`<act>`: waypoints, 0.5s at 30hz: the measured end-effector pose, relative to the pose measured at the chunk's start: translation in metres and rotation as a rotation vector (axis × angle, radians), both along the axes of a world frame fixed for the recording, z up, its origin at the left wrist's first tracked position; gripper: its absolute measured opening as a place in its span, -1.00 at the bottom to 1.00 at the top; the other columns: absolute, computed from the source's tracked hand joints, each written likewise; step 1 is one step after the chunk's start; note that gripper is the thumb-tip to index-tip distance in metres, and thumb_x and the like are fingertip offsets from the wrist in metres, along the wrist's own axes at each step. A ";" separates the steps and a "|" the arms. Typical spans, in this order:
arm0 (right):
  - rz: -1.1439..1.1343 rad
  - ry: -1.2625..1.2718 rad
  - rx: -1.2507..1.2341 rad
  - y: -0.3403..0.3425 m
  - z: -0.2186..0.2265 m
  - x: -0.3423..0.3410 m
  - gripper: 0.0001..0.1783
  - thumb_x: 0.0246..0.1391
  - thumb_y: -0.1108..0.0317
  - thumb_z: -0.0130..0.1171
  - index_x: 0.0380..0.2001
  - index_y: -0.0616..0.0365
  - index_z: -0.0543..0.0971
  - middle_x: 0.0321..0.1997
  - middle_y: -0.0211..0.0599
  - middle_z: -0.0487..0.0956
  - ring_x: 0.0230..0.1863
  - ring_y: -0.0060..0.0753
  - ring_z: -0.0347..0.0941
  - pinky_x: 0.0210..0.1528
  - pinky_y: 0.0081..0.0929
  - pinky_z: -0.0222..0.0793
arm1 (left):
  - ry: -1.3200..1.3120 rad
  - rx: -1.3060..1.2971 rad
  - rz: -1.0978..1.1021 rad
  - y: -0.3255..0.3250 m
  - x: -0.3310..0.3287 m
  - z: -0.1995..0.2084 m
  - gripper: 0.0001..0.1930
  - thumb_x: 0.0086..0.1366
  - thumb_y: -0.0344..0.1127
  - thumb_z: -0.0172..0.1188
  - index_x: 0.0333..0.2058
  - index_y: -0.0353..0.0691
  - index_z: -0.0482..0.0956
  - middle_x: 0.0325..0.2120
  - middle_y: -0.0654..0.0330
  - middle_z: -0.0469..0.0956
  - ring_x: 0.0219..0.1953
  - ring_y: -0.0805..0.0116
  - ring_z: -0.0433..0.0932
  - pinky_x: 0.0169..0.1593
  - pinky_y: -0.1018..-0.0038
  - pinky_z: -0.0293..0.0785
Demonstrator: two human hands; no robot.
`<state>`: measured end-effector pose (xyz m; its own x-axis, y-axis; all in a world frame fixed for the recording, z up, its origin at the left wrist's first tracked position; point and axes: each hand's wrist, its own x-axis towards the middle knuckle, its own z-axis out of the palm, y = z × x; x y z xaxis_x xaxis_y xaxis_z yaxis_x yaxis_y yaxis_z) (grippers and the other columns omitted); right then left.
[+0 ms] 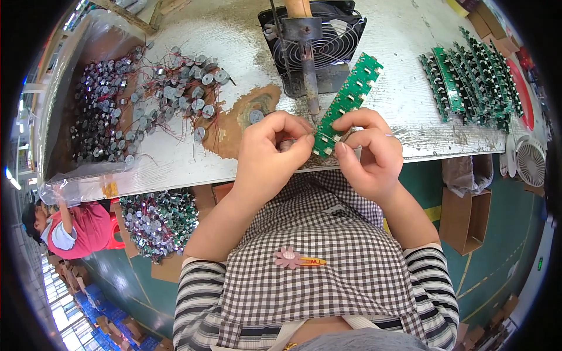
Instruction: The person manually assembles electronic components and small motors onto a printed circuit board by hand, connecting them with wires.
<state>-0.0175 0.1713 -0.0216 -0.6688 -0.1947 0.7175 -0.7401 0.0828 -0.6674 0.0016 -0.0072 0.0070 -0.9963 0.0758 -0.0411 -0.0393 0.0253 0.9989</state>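
Observation:
A long green circuit board strip (351, 88) with small white parts along its edge lies tilted over the table's near edge. My right hand (370, 153) is closed at its lower end, with finger and thumb pinching near the board's edge. On the board's other side, my left hand (272, 151) is closed, fingertips pressed together beside the board. A small round motor (285, 144) shows partly inside its curled fingers. Thin wires run across the board between both hands. Just above the fingertips stands a soldering iron (308, 70), tip downward, held in a clamp.
Behind the iron stands a black fan (339, 35). Many loose motors (196, 85) with red wires lie left, beside a plastic-lined box (52, 117) of more. Stacked green boards (468, 82) fill the right. A small white fan (530, 161) sits far right. Another person (76, 231) is at lower left.

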 end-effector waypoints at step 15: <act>-0.039 0.040 0.064 -0.004 0.000 0.003 -0.83 -0.19 0.68 0.22 -0.56 0.27 0.42 -0.30 -0.03 0.53 -0.41 -0.30 0.47 -0.43 -0.52 0.40 | 0.033 -0.019 0.054 0.002 0.002 -0.004 -0.92 0.08 -0.53 0.20 -0.51 -0.32 0.46 -0.43 0.29 0.55 -0.56 0.75 0.27 -0.51 0.74 0.20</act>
<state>-0.0143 0.1675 -0.0221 -0.6475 -0.2150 0.7311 -0.7617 0.1533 -0.6296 0.0038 -0.0049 0.0035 -0.9997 0.0211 -0.0093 -0.0084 0.0427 0.9991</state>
